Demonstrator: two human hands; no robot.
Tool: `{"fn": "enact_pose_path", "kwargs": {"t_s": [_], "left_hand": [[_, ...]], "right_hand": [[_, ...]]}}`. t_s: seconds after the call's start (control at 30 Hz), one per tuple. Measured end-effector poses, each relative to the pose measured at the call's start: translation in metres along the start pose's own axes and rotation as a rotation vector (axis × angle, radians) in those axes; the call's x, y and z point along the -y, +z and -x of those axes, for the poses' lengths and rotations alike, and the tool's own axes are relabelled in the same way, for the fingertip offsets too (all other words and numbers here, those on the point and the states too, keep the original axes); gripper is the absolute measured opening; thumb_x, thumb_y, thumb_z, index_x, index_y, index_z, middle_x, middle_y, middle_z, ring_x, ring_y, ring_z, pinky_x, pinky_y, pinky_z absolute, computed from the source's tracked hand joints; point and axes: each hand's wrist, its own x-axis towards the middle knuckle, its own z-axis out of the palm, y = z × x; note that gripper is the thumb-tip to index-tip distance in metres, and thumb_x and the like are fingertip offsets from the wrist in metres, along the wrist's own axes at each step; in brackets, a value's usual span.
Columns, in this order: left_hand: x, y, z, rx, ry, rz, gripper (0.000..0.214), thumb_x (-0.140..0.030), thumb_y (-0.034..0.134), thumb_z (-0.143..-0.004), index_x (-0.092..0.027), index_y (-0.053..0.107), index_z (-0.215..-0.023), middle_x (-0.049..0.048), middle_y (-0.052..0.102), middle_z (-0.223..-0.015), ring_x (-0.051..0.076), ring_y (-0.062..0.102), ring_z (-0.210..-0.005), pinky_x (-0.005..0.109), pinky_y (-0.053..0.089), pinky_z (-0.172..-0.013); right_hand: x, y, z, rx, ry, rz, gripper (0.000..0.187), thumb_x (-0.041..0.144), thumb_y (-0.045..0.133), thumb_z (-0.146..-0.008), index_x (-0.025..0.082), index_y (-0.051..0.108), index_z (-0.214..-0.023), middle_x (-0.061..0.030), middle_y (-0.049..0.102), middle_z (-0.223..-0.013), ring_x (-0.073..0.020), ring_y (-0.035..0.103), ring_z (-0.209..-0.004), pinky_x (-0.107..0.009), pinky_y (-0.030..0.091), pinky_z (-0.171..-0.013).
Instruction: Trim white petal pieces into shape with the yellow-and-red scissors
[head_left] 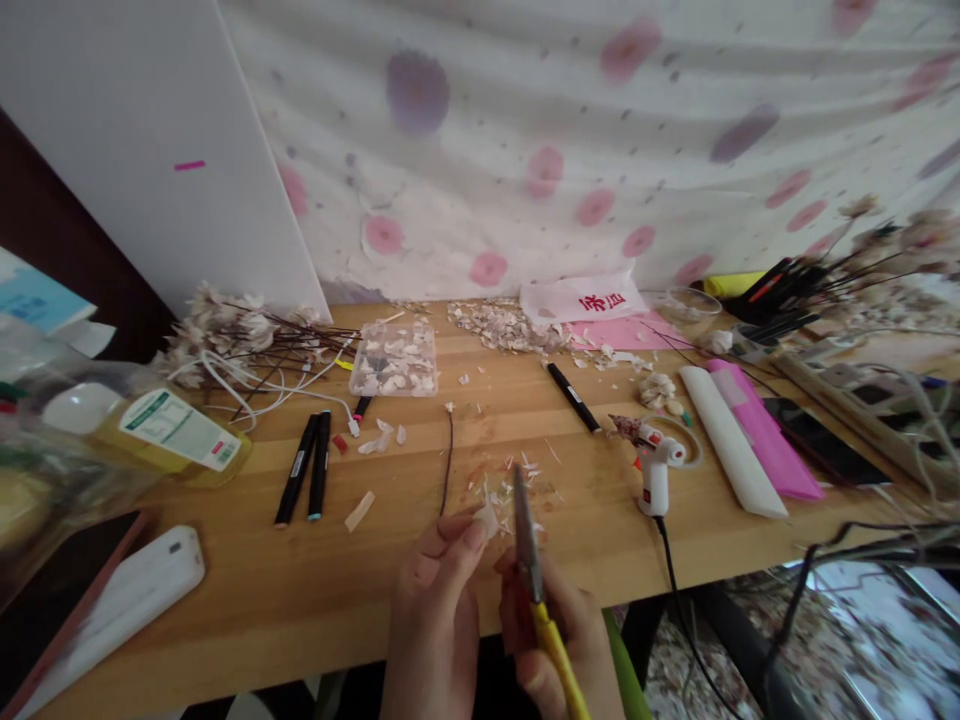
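Between thumb and fingertips, my left hand (442, 570) pinches a small pale petal-like piece (489, 516) above the front of the table. My right hand (559, 625) is closed around scissors (532, 560) with yellow handles, their blades pointing up and away, just right of the piece. Small pale and coloured scraps (517, 495) lie on the wood beyond the blades. A thin dark stem (448, 460) with a small pale tip rests on the table past my left hand.
A clear tray (396, 358) holds pale pieces. Dark markers (300, 470) lie left, another marker (573, 397) beyond my right hand. A white glue gun (655, 480) stands right, its cord over the edge. At left are a bottle (180, 430) and a phone (64, 600).
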Motion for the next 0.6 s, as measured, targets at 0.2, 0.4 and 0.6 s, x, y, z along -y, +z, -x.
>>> {"fn": "enact_pose_path", "kwargs": {"t_s": [0.2, 0.4, 0.6], "left_hand": [[0.007, -0.003, 0.004, -0.084, 0.319, -0.343, 0.009, -0.031, 0.086, -0.074, -0.026, 0.079, -0.073, 0.0034, 0.082, -0.096, 0.023, 0.075, -0.097, 0.033, 0.058, -0.090], [0.011, -0.013, 0.014, 0.003, 1.032, -0.755, 0.045, -0.003, 0.084, -0.072, -0.041, 0.082, -0.096, -0.0014, 0.085, -0.095, 0.023, 0.079, -0.087, 0.043, 0.054, -0.101], [0.020, -0.021, 0.020, 0.064, 1.066, -0.855, 0.051, -0.001, 0.075, -0.083, -0.043, 0.078, -0.112, 0.0007, 0.084, -0.103, 0.024, 0.079, -0.094, 0.047, 0.047, -0.111]], "right_hand": [[0.017, 0.007, -0.002, -0.305, 0.174, -0.238, 0.042, 0.048, 0.087, -0.078, 0.029, 0.061, -0.106, 0.0061, 0.067, -0.070, -0.0100, 0.052, -0.043, -0.020, 0.045, -0.038], [0.028, 0.008, -0.006, -0.411, 0.141, -0.320, 0.051, 0.047, 0.093, -0.068, 0.029, 0.066, -0.107, 0.0032, 0.073, -0.073, -0.0128, 0.058, -0.049, -0.021, 0.047, -0.038], [0.021, 0.005, -0.006, -0.361, 0.102, -0.091, 0.036, 0.046, 0.081, -0.085, 0.028, 0.062, -0.109, 0.0028, 0.073, -0.069, -0.0136, 0.056, -0.038, -0.024, 0.048, -0.033]]}}
